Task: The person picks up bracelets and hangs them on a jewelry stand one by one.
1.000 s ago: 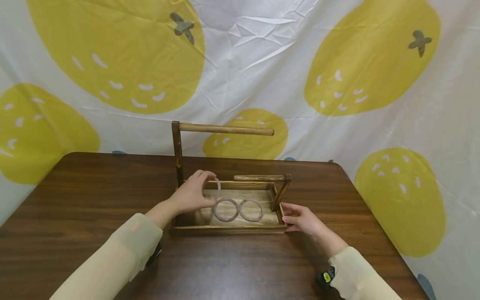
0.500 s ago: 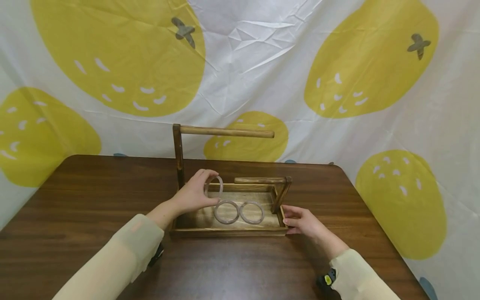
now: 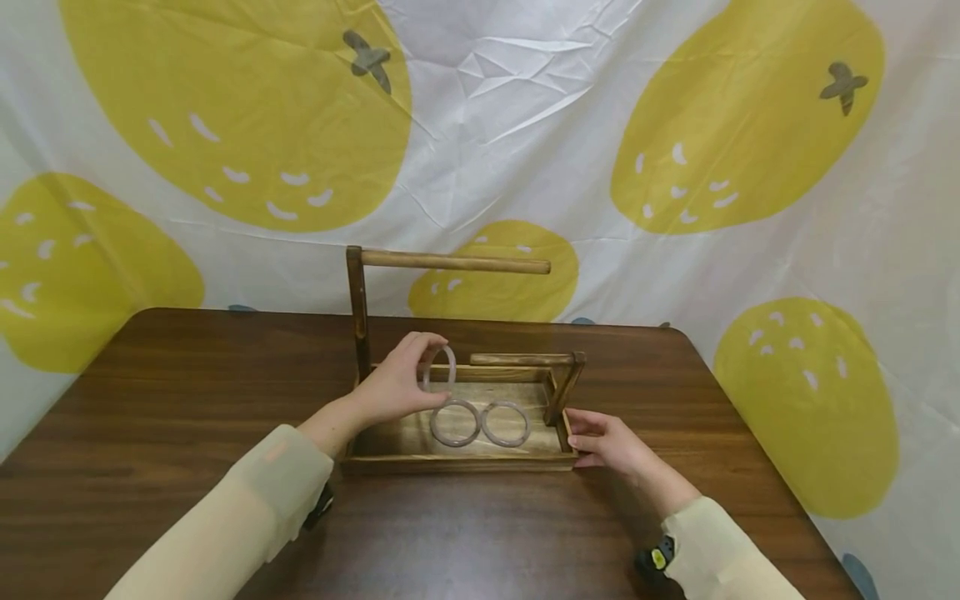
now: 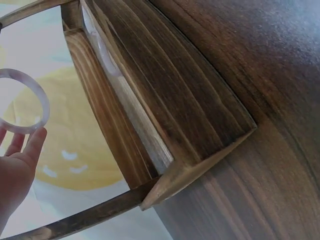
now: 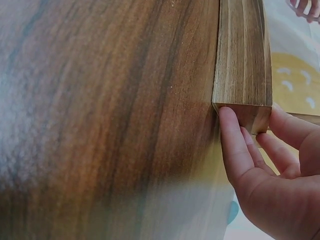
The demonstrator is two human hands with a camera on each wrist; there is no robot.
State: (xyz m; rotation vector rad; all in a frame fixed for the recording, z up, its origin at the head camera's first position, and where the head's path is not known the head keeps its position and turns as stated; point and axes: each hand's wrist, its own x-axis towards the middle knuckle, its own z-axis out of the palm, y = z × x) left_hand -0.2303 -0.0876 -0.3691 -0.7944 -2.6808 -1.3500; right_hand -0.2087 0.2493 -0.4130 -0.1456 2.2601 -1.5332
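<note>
My left hand [image 3: 393, 379] pinches a pale translucent bangle [image 3: 452, 367] between thumb and fingers. It holds the bangle upright above a wooden jewelry stand [image 3: 465, 464] with a tray base. In the left wrist view the bangle [image 4: 46, 102] hangs clear of the wood. Two similar bangles, a left one [image 3: 456, 444] and a right one [image 3: 506, 445], lie side by side in the tray. At the tray's right end, my right hand [image 3: 615, 446] grips the end wall. The right wrist view shows its thumb at the rim and its fingers against the outer face.
A tall post on the stand's left carries a long upper bar [image 3: 457, 262]. On the right, a shorter post bears a lower bar [image 3: 517, 360]. Both bars have a free end. The stand rests on a brown table [image 3: 187, 400], with a lemon-print cloth [image 3: 510, 150] hanging behind.
My left hand has moved a little right and up with its bangle, which has turned to show more of its ring. The right hand and the two bangles in the tray stay put.
</note>
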